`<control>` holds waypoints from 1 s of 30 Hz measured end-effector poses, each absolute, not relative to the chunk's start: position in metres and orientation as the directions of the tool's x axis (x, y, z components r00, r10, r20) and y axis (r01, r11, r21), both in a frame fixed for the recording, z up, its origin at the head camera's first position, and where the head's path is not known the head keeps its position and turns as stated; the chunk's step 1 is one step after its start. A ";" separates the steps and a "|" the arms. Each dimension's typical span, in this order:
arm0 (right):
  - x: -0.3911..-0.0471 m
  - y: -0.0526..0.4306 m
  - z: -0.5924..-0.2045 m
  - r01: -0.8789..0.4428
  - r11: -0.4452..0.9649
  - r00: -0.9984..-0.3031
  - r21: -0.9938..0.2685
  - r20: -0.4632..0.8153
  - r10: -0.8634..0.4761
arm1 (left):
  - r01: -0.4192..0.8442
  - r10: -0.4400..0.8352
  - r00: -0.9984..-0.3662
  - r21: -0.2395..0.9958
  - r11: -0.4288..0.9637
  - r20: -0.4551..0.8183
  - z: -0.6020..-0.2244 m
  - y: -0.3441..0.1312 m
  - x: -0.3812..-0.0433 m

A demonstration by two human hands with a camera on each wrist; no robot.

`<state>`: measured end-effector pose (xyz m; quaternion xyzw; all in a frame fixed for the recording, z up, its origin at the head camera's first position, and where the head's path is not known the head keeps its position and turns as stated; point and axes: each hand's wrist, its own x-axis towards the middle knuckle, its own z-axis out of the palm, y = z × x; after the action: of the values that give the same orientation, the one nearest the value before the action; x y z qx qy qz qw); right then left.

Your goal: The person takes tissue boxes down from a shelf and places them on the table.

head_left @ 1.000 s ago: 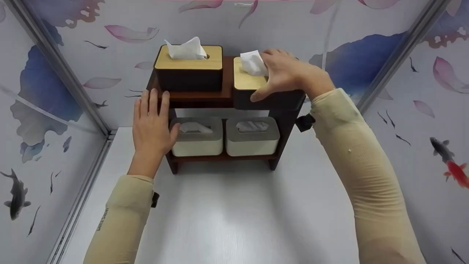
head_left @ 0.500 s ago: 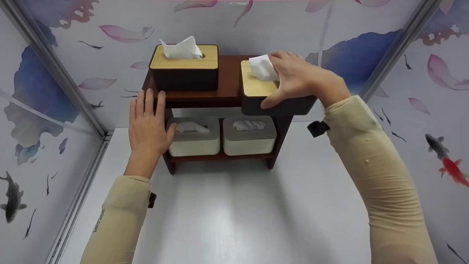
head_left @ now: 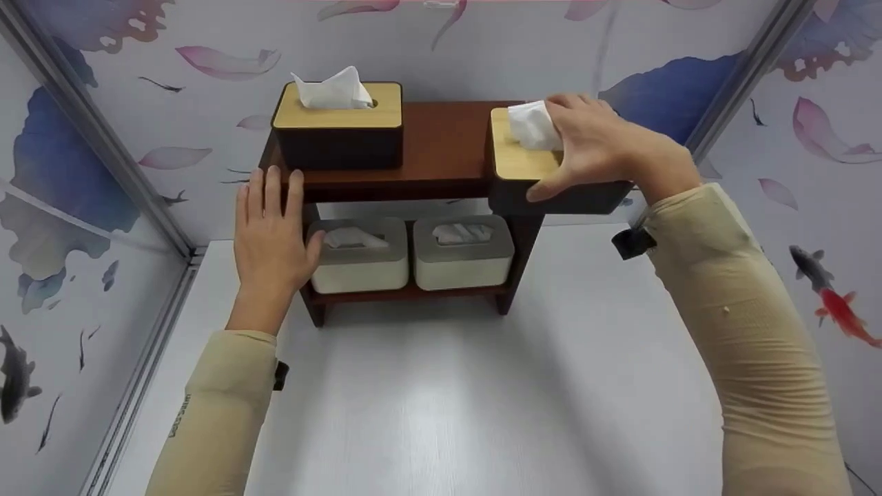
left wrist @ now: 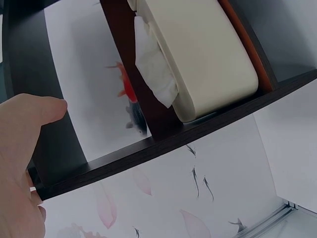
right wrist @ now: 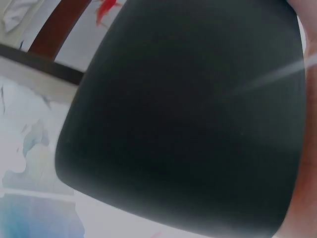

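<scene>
My right hand [head_left: 592,141] grips a black tissue box [head_left: 551,195] across its right half, thumb on the front side and fingers toward the back. This box has a light wooden lid [head_left: 510,158], and a white tissue sticks up by the hand. It is at the right end of the dark brown shelf [head_left: 444,141], jutting past its front and right edges. In the right wrist view the black box [right wrist: 183,119] fills most of the picture. My left hand [head_left: 270,241] rests with straight fingers at the shelf's left end; the left wrist view shows its thumb [left wrist: 52,110] stretched out against the shelf.
A second black tissue box [head_left: 341,148] with a wooden lid stands on the shelf's top left. Two cream tissue boxes with grey lids, a left one [head_left: 362,275] and a right one [head_left: 465,274], sit on the lower board. Patterned wall panels [head_left: 510,41] enclose the white surface [head_left: 413,399].
My right hand has carried the black tissue box to the right, away from the other black box, baring more of the shelf top. My left hand has stayed at the shelf's left end.
</scene>
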<state>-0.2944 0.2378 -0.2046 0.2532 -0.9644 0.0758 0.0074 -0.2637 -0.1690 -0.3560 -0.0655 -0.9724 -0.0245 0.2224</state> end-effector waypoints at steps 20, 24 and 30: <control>-0.287 0.298 -0.208 -0.348 0.915 -0.937 -0.205 0.051 -0.345 | 0.131 0.113 -0.901 0.014 0.991 0.420 -0.355 -0.168 -0.264; -0.286 0.309 -0.209 -0.324 0.921 -0.946 -0.216 0.039 -0.323 | 0.135 0.116 -0.897 0.016 0.991 0.426 -0.357 -0.167 -0.264; -0.286 0.321 -0.210 -0.304 0.931 -0.952 -0.204 0.035 -0.303 | 0.140 0.116 -0.887 0.020 0.990 0.446 -0.358 -0.168 -0.265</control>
<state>-0.2858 0.3210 -0.2104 0.1544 -0.9825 0.1042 0.0016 -0.2648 -0.1684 -0.3576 -0.0660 -0.9711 -0.0258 0.2278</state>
